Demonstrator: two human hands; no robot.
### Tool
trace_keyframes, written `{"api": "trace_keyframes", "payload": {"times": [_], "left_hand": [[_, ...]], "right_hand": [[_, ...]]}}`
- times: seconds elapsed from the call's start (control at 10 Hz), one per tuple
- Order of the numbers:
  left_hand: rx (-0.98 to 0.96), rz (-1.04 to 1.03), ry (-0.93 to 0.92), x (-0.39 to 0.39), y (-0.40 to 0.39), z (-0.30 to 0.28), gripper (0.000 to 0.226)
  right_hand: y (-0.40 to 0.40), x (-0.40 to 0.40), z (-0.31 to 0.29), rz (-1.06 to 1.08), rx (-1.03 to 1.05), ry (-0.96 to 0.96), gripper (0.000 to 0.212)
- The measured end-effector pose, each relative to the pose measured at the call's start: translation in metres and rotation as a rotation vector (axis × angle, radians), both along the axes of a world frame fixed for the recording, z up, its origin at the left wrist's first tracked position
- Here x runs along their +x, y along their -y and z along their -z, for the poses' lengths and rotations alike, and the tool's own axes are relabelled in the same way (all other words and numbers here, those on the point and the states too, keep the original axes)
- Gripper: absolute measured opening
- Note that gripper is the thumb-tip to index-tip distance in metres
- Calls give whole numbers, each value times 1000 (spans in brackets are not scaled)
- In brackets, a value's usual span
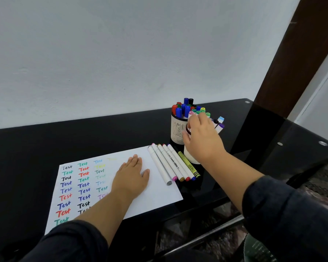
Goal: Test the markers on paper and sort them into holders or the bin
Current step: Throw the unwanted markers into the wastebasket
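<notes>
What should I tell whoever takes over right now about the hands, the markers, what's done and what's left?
Left hand: flat on the paper, fingers straight, holding it down.
Right hand: over the front holder, at the marker tops; whether it grips one cannot be told.
Back holder: full of capped markers.
Six loose markers lie in a row at the paper's right edge.
Done: three columns of "Test" on the paper.
Left: the loose row, it seems. No bin clearly in view.
</notes>
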State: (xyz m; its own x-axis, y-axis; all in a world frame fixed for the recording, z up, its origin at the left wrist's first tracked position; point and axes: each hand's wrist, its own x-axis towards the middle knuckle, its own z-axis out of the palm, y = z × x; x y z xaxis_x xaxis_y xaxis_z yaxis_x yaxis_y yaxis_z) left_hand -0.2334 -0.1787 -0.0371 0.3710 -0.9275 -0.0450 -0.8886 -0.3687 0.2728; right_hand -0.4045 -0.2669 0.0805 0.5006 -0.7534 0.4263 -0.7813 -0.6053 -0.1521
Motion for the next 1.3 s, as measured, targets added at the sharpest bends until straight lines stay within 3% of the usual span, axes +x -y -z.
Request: {"api": "trace_keyframes", "payload": {"times": [0.2, 0.4, 0.6, 1.2, 1.3], "left_hand": [[6, 8, 4, 1, 1, 1, 59], [-3, -1, 6, 2, 3, 3, 59], [-2, 1, 15, 3, 4, 4, 59], [-7, 14, 6, 5, 3, 7, 60], [-1, 13, 9, 5, 3, 7, 60]], "right_hand": [[-18, 10, 18, -71, 135, -125, 30], [-18, 23, 54, 100, 366, -275, 61], [-14, 38, 75, 228, 442, -417, 79], [0, 59, 70, 267, 658, -358, 95], [2, 60, 66, 262, 688, -356, 88]]}}
